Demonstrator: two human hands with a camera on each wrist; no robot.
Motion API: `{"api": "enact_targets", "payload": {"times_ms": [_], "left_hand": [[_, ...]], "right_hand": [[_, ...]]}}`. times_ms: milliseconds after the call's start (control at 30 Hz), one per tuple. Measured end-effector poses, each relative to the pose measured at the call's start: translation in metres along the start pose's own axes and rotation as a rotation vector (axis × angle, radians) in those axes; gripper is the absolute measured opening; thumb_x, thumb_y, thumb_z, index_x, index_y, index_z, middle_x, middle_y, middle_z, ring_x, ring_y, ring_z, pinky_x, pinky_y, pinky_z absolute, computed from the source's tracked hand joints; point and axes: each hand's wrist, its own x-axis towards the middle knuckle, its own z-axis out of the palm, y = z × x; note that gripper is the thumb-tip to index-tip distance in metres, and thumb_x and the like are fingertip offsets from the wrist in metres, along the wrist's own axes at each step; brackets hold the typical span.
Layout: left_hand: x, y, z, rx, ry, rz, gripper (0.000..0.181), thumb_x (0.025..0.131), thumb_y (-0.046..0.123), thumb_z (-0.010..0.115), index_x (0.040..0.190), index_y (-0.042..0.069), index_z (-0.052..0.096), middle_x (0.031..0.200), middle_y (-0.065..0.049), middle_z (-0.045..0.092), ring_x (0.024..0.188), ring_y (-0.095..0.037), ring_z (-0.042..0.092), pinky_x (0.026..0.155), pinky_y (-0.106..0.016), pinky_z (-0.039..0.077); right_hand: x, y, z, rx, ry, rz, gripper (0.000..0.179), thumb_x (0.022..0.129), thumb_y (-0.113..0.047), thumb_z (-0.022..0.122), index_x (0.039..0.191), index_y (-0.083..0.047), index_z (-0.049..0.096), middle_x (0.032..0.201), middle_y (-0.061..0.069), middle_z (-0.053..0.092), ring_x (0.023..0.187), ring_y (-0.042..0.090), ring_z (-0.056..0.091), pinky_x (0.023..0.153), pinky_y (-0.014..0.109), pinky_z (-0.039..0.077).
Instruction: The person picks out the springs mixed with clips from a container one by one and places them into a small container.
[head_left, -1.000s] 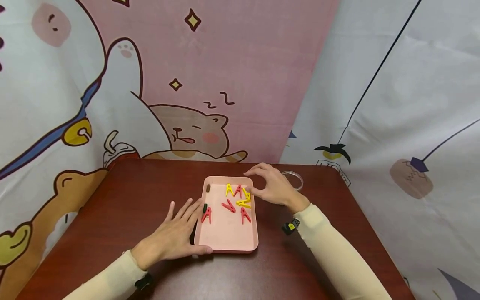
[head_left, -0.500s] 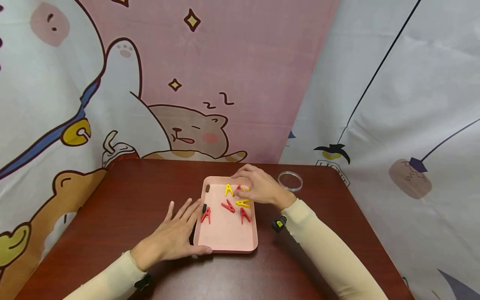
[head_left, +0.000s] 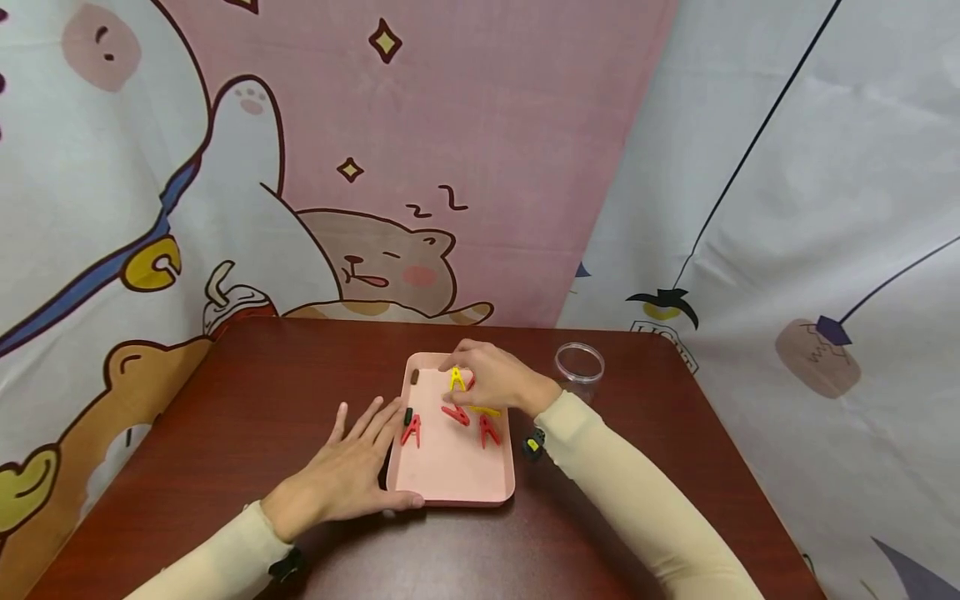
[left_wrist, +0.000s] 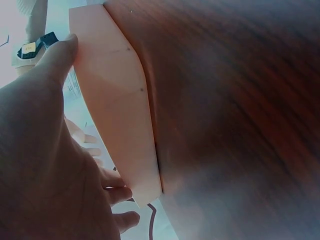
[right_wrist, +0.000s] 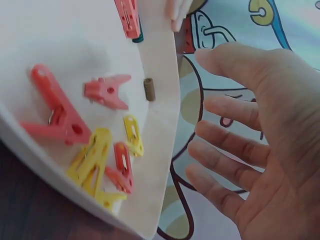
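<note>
My left hand (head_left: 341, 473) rests against the left side of a pink tray (head_left: 453, 479), fingers spread straight along its wall and thumb at the near corner. In the left wrist view thumb and fingertips touch the rim. My right hand (head_left: 501, 382) hovers over the tray's far right part, fingers apart and slightly bent, nothing between them. Beneath and around it lie yellow clothespins (right_wrist: 95, 157) and red clothespins (right_wrist: 60, 112), partly hidden by the hand in the head view. Along the left wall lie a brown cylinder (head_left: 415, 377) and a dark green cylinder (head_left: 408, 416).
A clear round container (head_left: 580, 379) stands on the dark wooden table (head_left: 637, 500), right of the tray and close to my right forearm. Behind the table hangs a cartoon-printed cloth (head_left: 525, 167).
My right hand has moved left from the tray's right rim to over the clothespins, uncovering the clear container. My left hand and the tray have stayed in place.
</note>
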Motion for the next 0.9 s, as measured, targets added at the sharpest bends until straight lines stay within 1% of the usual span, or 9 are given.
{"api": "enact_targets", "payload": {"times_ms": [133,233,333,467,533,633,733,800,900], "left_hand": [[0.000,0.000,0.000,0.006,0.004,0.002,0.140,0.088,0.101,0.067,0.185,0.005,0.030,0.194,-0.015,0.031,0.180,-0.048,0.028,0.137,-0.090,0.015],[0.000,0.000,0.000,0.009,0.007,0.003,0.140,0.088,0.100,0.068,0.184,0.005,0.031,0.193,-0.015,0.031,0.180,-0.048,0.029,0.137,-0.089,0.016],[0.000,0.001,-0.001,0.009,0.007,0.003,0.140,0.088,0.101,0.067,0.184,0.005,0.031,0.193,-0.015,0.031,0.180,-0.048,0.029,0.137,-0.090,0.016],[0.000,0.001,-0.002,0.005,0.001,0.002,0.142,0.088,0.102,0.066,0.184,0.004,0.030,0.194,-0.015,0.031,0.180,-0.048,0.028,0.137,-0.090,0.016],[0.000,0.001,-0.002,0.001,-0.001,0.002,0.142,0.088,0.102,0.066,0.185,0.004,0.029,0.194,-0.015,0.030,0.180,-0.048,0.028,0.137,-0.090,0.015],[-0.001,0.002,-0.003,-0.001,-0.002,0.000,0.142,0.088,0.101,0.066,0.185,0.004,0.029,0.194,-0.015,0.030,0.181,-0.047,0.027,0.138,-0.089,0.014],[-0.001,0.002,-0.002,-0.002,-0.005,-0.002,0.142,0.088,0.102,0.066,0.184,0.004,0.030,0.194,-0.014,0.029,0.181,-0.047,0.027,0.138,-0.089,0.014],[-0.001,0.002,-0.002,0.000,-0.007,-0.002,0.142,0.088,0.102,0.065,0.184,0.003,0.031,0.194,-0.014,0.029,0.181,-0.046,0.026,0.138,-0.089,0.014],[-0.001,0.002,-0.002,0.003,-0.006,-0.001,0.141,0.088,0.103,0.064,0.183,0.003,0.032,0.195,-0.014,0.029,0.181,-0.046,0.027,0.138,-0.089,0.015]], "right_hand": [[0.009,-0.008,0.006,-0.012,-0.017,-0.010,0.049,0.100,-0.042,0.089,0.140,-0.013,0.084,0.137,0.010,0.079,0.116,0.032,0.079,0.102,0.046,0.068],[0.015,-0.014,0.012,-0.032,-0.027,-0.002,0.048,0.100,-0.045,0.087,0.139,-0.016,0.085,0.138,0.004,0.079,0.120,0.029,0.081,0.095,0.047,0.069],[0.022,-0.018,0.018,-0.025,-0.035,-0.030,0.046,0.101,-0.041,0.087,0.137,-0.013,0.085,0.139,0.004,0.080,0.125,0.029,0.080,0.099,0.047,0.068],[0.032,-0.023,0.026,0.005,-0.056,-0.090,0.042,0.101,-0.028,0.087,0.135,-0.004,0.084,0.141,0.009,0.081,0.131,0.031,0.078,0.115,0.045,0.063],[0.035,-0.025,0.030,0.009,-0.069,-0.107,0.041,0.101,-0.025,0.087,0.135,-0.002,0.084,0.142,0.009,0.080,0.131,0.028,0.077,0.117,0.044,0.062],[0.039,-0.027,0.035,0.017,-0.081,-0.131,0.037,0.102,-0.022,0.088,0.132,-0.001,0.085,0.137,0.008,0.080,0.124,0.029,0.077,0.111,0.038,0.061],[0.041,-0.029,0.041,0.018,-0.081,-0.145,0.030,0.101,-0.020,0.088,0.126,-0.003,0.086,0.130,0.007,0.080,0.118,0.027,0.079,0.103,0.031,0.062],[0.042,-0.032,0.044,0.017,-0.077,-0.143,0.027,0.101,-0.020,0.089,0.123,-0.005,0.087,0.125,0.008,0.081,0.114,0.027,0.081,0.097,0.028,0.062],[0.043,-0.034,0.047,-0.010,-0.067,-0.134,0.024,0.102,-0.023,0.090,0.120,-0.007,0.088,0.121,0.007,0.081,0.111,0.024,0.082,0.094,0.025,0.063]]}}
